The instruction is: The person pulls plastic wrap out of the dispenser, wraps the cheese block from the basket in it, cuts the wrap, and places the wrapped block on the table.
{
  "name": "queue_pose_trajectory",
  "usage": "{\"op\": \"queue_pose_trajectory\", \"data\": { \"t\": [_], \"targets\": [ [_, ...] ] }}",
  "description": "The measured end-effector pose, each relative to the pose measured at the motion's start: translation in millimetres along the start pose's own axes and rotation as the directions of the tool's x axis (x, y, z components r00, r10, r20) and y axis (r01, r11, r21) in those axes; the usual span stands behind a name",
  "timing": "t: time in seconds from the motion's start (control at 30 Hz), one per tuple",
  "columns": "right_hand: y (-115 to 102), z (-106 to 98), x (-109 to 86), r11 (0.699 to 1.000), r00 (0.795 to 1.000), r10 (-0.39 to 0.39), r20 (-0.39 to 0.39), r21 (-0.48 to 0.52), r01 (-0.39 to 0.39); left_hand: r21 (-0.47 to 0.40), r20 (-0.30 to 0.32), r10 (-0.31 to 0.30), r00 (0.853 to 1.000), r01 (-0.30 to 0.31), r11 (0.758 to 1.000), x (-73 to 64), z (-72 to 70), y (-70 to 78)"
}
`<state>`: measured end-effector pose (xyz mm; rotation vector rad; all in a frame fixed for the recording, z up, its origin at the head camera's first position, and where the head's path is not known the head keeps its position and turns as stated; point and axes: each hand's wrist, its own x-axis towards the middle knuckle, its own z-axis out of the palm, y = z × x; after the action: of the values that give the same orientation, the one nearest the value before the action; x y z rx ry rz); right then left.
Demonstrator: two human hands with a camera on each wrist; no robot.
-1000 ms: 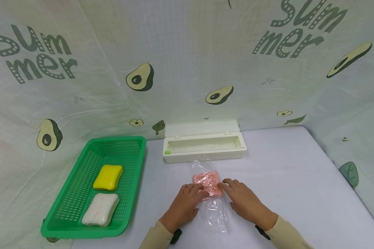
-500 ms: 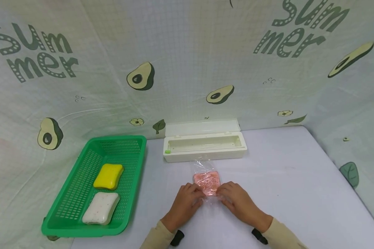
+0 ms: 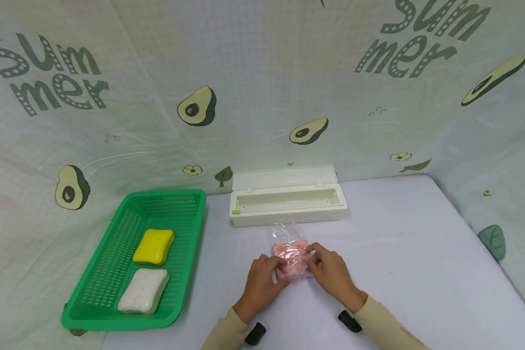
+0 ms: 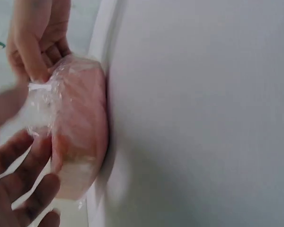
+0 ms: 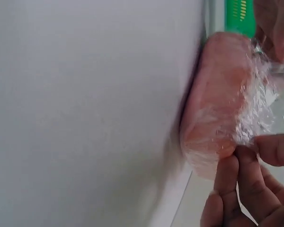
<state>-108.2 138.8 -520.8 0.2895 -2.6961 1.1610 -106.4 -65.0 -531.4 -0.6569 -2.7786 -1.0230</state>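
A pink sponge (image 3: pixel 292 250), loosely wrapped in clear plastic film (image 3: pixel 285 232), lies on the white table in front of me. My left hand (image 3: pixel 262 282) is at its near left corner, thumb and fingers bent about the film and the sponge's edge; the thumb is blurred in the left wrist view. At the right side my right hand (image 3: pixel 332 274) pinches gathered film (image 5: pixel 248 127) between thumb and fingertips, with the fingers against the sponge's end. The film is bunched over the sponge's top, and a flat piece sticks out at its far side.
Behind the sponge stands a long white box (image 3: pixel 288 216) with its lid (image 3: pixel 284 178) raised. To the left, a green basket (image 3: pixel 188 287) holds a yellow sponge (image 3: pixel 154 247) and a white speckled sponge (image 3: pixel 143 290). A printed cloth (image 3: pixel 253 97) hangs behind the table.
The film's near end, flat on the table a second ago, is now folded up over the sponge. My right hand has moved up along the sponge's right side; my left hand stays near its left corner.
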Motion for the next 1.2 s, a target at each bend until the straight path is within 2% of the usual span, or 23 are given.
{"op": "queue_pose_trajectory", "data": {
  "t": [0.1, 0.23, 0.33, 0.4, 0.47, 0.6, 0.67, 0.73, 0.8, 0.87, 0.97, 1.07, 1.13, 1.2],
  "targets": [
    [-0.5, 0.1, 3.6, 0.999, 0.999, 0.047, 0.009, 0.023, -0.048, -0.033, -0.061, -0.087, 0.994, 0.085, 0.996, 3.2, 3.4, 2.1],
    [-0.6, 0.7, 7.5, 0.987, 0.989, 0.144, 0.031, 0.061, -0.146, -0.122, -0.138, -0.209, 0.968, 0.193, 0.974, 6.3, 6.5, 4.4],
    [-1.0, 1.5, 9.7, 0.977, 0.978, 0.207, 0.025, 0.051, -0.208, -0.175, -0.168, -0.267, 0.949, 0.238, 0.955, 8.9, 8.4, 5.7],
    [-1.4, 2.3, 10.0, 0.979, 0.979, 0.202, 0.002, -0.002, -0.202, -0.191, -0.172, -0.291, 0.941, 0.258, 0.947, 10.8, 9.8, 6.5],
    [-2.2, 2.6, 9.1, 0.982, 0.986, 0.161, -0.039, -0.093, -0.164, -0.185, -0.179, -0.307, 0.935, 0.275, 0.944, 12.4, 11.3, 6.8],
    [-6.9, -0.1, 3.9, 0.965, 0.991, -0.009, -0.136, -0.26, -0.027, -0.158, -0.207, -0.323, 0.924, 0.294, 0.943, 14.7, 12.4, 8.3],
    [-10.6, -2.0, -0.2, 0.955, 0.977, -0.136, -0.162, -0.285, 0.085, -0.149, -0.219, -0.329, 0.918, 0.302, 0.942, 14.6, 12.7, 8.5],
    [-14.7, -2.7, -4.3, 0.93, 0.952, -0.271, -0.142, -0.292, 0.221, -0.141, -0.227, -0.332, 0.915, 0.307, 0.941, 13.4, 13.0, 8.4],
    [-16.5, -1.4, -7.4, 0.886, 0.918, -0.388, -0.076, -0.303, 0.35, -0.133, -0.225, -0.331, 0.916, 0.308, 0.942, 11.8, 13.8, 7.3],
    [-16.0, 1.1, -9.2, 0.85, 0.896, -0.445, 0.01, -0.311, 0.426, -0.131, -0.216, -0.321, 0.922, 0.299, 0.945, 10.5, 14.7, 6.1],
    [-10.1, 5.4, -10.8, 0.815, 0.887, -0.442, 0.129, -0.355, 0.458, -0.139, -0.198, -0.298, 0.934, 0.274, 0.952, 8.9, 13.8, 6.0],
    [-2.9, 7.9, -11.9, 0.792, 0.887, -0.421, 0.19, -0.399, 0.461, -0.098, -0.207, -0.255, 0.944, 0.239, 0.966, 6.2, 9.7, 9.2],
    [0.6, 8.3, -11.6, 0.786, 0.886, -0.419, 0.197, -0.41, 0.463, -0.014, -0.21, -0.19, 0.959, 0.191, 0.982, 4.7, 5.9, 11.9],
    [3.3, 8.4, -10.6, 0.783, 0.884, -0.428, 0.189, -0.41, 0.467, 0.138, -0.172, -0.085, 0.981, 0.11, 0.984, 3.8, 2.2, 14.0]
  ]
}}
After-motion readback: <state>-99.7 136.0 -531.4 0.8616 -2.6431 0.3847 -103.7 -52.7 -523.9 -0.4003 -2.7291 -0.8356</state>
